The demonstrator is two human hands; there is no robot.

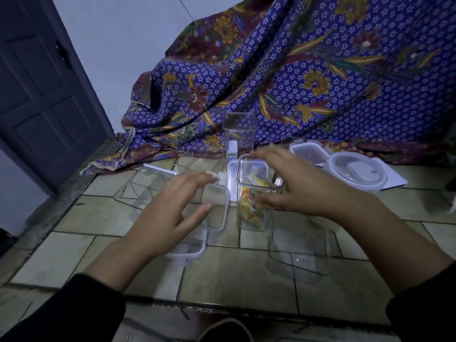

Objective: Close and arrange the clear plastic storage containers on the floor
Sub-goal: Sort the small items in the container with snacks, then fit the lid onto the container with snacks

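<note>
Patterned blue cloth (308, 77) is draping behind the grip area; dark door (42, 95) is standing far left; tiled floor (234, 280) is lying beneath.

Tall container (240, 133) behind filled container (254, 203), lids (355, 170) perhaps right.

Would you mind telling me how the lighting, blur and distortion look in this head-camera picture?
Head view: dim, bluish light; right hand motion-blurred at its fingertips, left hand sharper; clear plastic containers nearly vanish against the tiled floor; wide-angle bending tilts the dark panelled door.

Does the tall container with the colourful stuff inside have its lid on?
No. The tall container stands open-topped under the right hand, its rim bare.
</note>
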